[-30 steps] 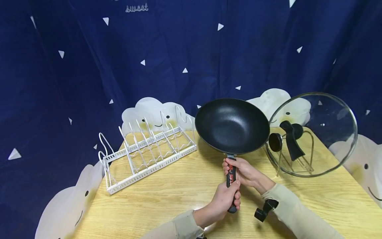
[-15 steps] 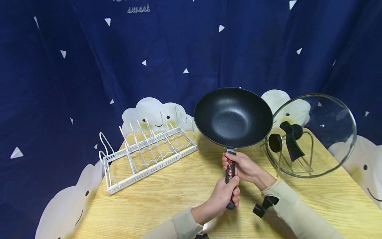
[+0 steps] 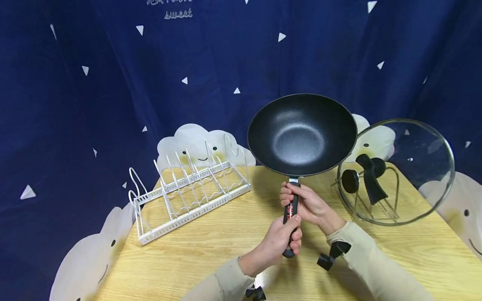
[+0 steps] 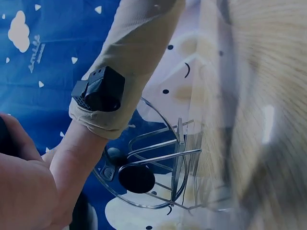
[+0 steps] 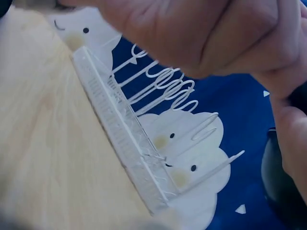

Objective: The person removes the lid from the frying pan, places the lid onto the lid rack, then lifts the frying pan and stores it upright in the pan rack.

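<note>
A black wok (image 3: 301, 138) is held up above the table, tilted so that its inside faces me. Around the lower part of its black handle (image 3: 289, 213) my left hand (image 3: 276, 240) is curled, near the handle's end. The right hand (image 3: 306, 205) grips the same handle higher up, just below the metal joint with the pan. In the left wrist view the left hand (image 4: 29, 191) shows beside the other wrist. The right wrist view has curled fingers (image 5: 230, 38) along its top, and a dark part of the wok at the right edge.
To the left, a white wire dish rack (image 3: 192, 209) stands on the wooden table (image 3: 211, 259). At right, a large glass lid (image 3: 425, 184) leans upright in a wire stand (image 3: 395, 196) with black-handled parts. A dark blue curtain (image 3: 211, 50) hangs behind.
The wok has risen and come nearer, and its inside looks larger. Both hands have moved up slightly with the handle, keeping their grip. The rack and lid stay in place.
</note>
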### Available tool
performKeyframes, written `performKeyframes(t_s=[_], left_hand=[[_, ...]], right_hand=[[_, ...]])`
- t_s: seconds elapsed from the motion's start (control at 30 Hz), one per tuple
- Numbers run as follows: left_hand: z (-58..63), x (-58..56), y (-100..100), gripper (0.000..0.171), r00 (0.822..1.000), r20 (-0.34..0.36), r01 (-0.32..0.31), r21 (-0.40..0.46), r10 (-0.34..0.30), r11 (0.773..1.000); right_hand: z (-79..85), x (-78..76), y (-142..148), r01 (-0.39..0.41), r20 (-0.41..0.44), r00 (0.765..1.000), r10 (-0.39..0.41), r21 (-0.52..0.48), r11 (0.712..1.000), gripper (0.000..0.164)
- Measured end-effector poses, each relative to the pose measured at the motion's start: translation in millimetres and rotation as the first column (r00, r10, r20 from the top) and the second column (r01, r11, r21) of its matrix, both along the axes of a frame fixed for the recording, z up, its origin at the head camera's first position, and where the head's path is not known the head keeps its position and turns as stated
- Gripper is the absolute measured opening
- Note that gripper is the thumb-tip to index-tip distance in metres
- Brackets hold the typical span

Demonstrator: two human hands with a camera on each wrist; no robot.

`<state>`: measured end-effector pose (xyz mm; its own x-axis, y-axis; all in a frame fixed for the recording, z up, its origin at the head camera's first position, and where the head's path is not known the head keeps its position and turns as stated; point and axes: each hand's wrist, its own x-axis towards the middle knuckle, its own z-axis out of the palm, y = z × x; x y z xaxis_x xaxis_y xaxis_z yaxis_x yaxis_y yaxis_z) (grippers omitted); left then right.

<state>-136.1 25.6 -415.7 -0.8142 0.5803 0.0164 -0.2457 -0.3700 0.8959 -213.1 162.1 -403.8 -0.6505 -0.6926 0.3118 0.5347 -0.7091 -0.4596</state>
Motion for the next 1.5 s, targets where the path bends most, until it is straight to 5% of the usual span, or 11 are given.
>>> performKeyframes(t_s=[0.2,0.4,0.57,0.73,1.0,1.2,1.5], left_hand=[[0.4,-1.6,-1.0,0.032,1.000,-0.020,0.008,-0.011,-0.009,1.000],[-0.1,-2.8,-1.1,0.026,0.998,-0.037,-0.053,-0.071,0.051,0.996],[-3.1,-5.1,-2.6,0.019,0.990,-0.097,-0.119,-0.170,0.104,0.978],[-9.3,-6.3,-0.5,0.019,0.971,-0.173,-0.209,-0.283,0.164,0.936],[-14.1,-9.4,9.1,0.030,0.937,-0.164,-0.347,-0.315,0.310,0.883],[-21.7,-12.1,18.0,0.033,0.918,-0.112,-0.396,-0.225,0.380,0.890],[-21.3,-16.1,23.4,0.031,0.919,-0.013,-0.388,-0.199,0.393,0.900]], right_hand=[[7.2,1.6,-4.2,0.108,-0.100,0.990,-0.099,0.093,0.990,0.013],[7.8,1.3,-6.8,0.219,-0.185,0.965,-0.185,0.180,0.959,0.007],[4.8,-0.8,-7.9,0.320,-0.240,0.936,-0.258,0.278,0.906,0.002],[3.6,-3.0,-8.4,0.389,-0.340,0.902,-0.267,0.370,0.844,0.003],[10.4,-3.1,-13.7,0.510,-0.466,0.842,-0.270,0.528,0.679,0.012],[18.1,-2.7,-16.3,0.574,-0.556,0.800,-0.225,0.601,0.557,0.013],[29.4,-4.1,-20.9,0.624,-0.643,0.755,-0.128,0.644,0.442,0.015]])
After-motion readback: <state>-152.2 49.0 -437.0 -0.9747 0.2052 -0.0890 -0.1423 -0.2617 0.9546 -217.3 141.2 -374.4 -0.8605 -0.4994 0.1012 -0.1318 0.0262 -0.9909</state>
